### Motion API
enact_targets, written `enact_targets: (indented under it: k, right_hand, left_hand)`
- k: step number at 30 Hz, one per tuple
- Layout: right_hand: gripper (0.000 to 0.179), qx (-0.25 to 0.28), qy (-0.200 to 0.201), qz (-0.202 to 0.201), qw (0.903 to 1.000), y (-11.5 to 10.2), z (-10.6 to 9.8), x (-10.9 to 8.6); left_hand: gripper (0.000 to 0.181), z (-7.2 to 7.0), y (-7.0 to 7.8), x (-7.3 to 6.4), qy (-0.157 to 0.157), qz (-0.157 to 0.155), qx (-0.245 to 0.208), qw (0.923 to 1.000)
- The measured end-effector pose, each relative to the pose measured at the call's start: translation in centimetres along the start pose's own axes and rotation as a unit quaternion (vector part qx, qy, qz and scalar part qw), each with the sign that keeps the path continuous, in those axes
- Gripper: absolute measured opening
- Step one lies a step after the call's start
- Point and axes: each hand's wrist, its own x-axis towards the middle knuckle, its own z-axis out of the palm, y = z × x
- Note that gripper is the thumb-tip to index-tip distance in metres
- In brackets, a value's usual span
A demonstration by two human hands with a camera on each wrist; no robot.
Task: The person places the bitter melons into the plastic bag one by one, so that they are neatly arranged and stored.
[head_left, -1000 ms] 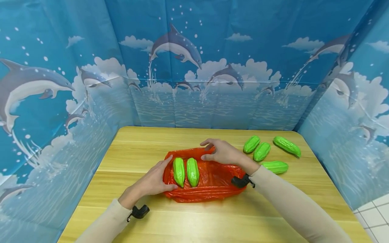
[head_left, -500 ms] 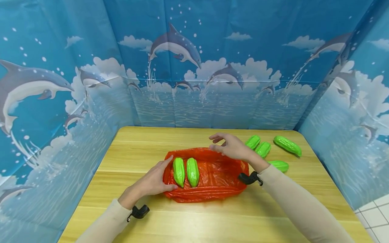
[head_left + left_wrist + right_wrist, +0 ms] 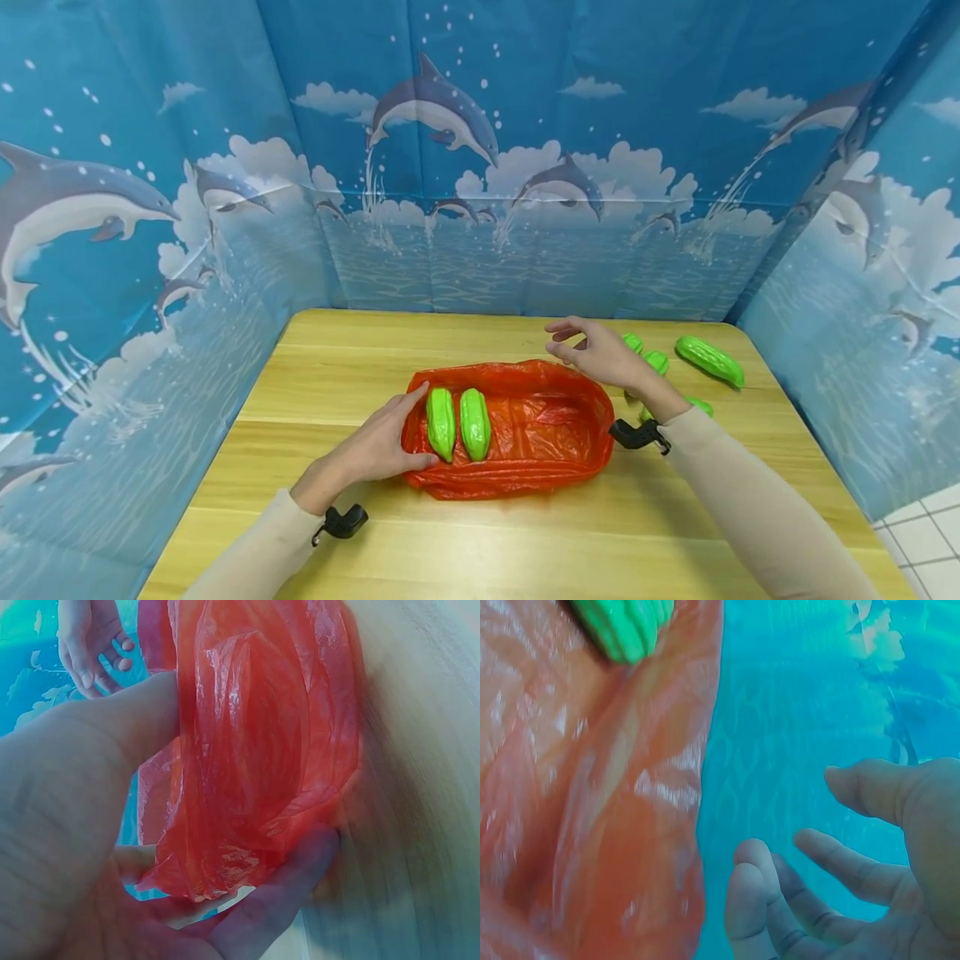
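A red plastic bag (image 3: 517, 479) lies on its side on the wooden table with its mouth spread wide. Two glossy, ridged green gourds (image 3: 441, 425), resembling bitter melons, sit side by side within its left part. My left hand (image 3: 375, 448) holds the bag's left end, thumb along the near rim and index finger by the far corner. In the left wrist view the red plastic (image 3: 255, 750) runs between thumb and fingers. Beyond the bag's far right rim is my right hand (image 3: 603, 357), fingers loosely bent and holding nothing, near the bag's edge (image 3: 682, 825) in its wrist view.
Several more green gourds (image 3: 708, 360) lie on the right of the wooden table (image 3: 480, 554), some partly hidden by the right hand and wrist. A blue dolphin-print curtain (image 3: 480, 258) encloses the back and sides.
My right hand has drawn away from over the bag toward the right and back, and the bag's right side now stands wider. The left hand stays at the left end.
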Motion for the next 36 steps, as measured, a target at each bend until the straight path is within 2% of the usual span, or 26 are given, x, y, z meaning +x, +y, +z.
enact_targets:
  k: [6,15,27,36]
  right_hand:
    - [0.050,-0.030,0.031,-0.007,0.9990,0.8,-1.3,-0.1]
    - [0.050,-0.068,0.064,0.007,0.9956,3.5,-2.8,-0.5]
    - [0.055,-0.154,0.084,-0.003,0.9846,8.1,-4.2,-1.3]
    - [0.069,-0.173,0.096,0.024,0.9799,10.9,-4.7,-1.8]
  left_hand:
    - [0.120,-0.3,0.0,-0.3,0.004,0.001,-0.001,1.0000]
    - [0.119,0.0,-0.1,-0.4,0.009,0.001,-0.005,0.9999]
    - [0.118,0.0,-0.2,-0.5,0.006,0.000,-0.008,1.0000]
    - [0.117,0.0,-0.2,-0.4,0.006,0.003,-0.007,1.0000]
